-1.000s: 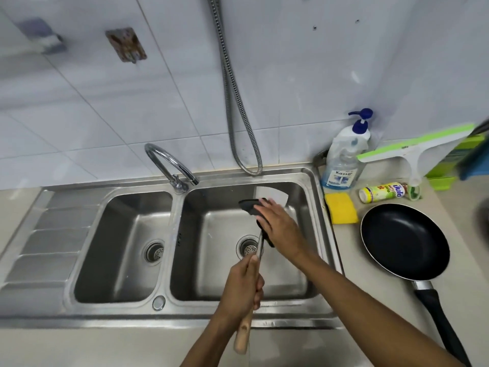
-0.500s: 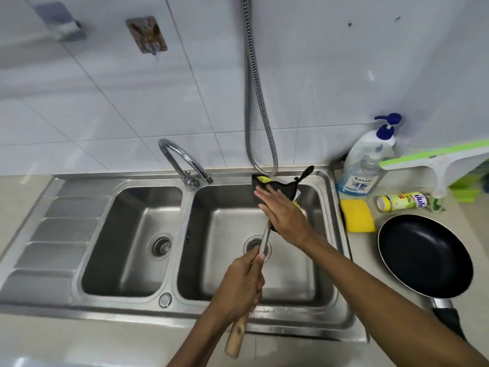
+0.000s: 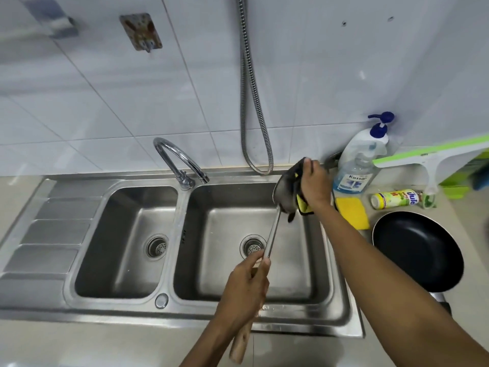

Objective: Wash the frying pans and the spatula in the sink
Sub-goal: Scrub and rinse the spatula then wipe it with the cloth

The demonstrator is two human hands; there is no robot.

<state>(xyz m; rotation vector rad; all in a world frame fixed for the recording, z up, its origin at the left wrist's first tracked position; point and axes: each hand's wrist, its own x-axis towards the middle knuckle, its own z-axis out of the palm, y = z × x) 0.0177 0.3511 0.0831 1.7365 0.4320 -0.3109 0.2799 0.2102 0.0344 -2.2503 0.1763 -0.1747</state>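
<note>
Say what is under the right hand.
Under the right hand is a dark cloth with a yellow side, gripped against the blade of the spatula. Part of the grey blade shows beside the cloth; the rest is covered by cloth and hand.

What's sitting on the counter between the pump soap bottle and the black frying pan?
The head view shows a yellow sponge and a small yellow-green bottle lying on its side there.
</note>
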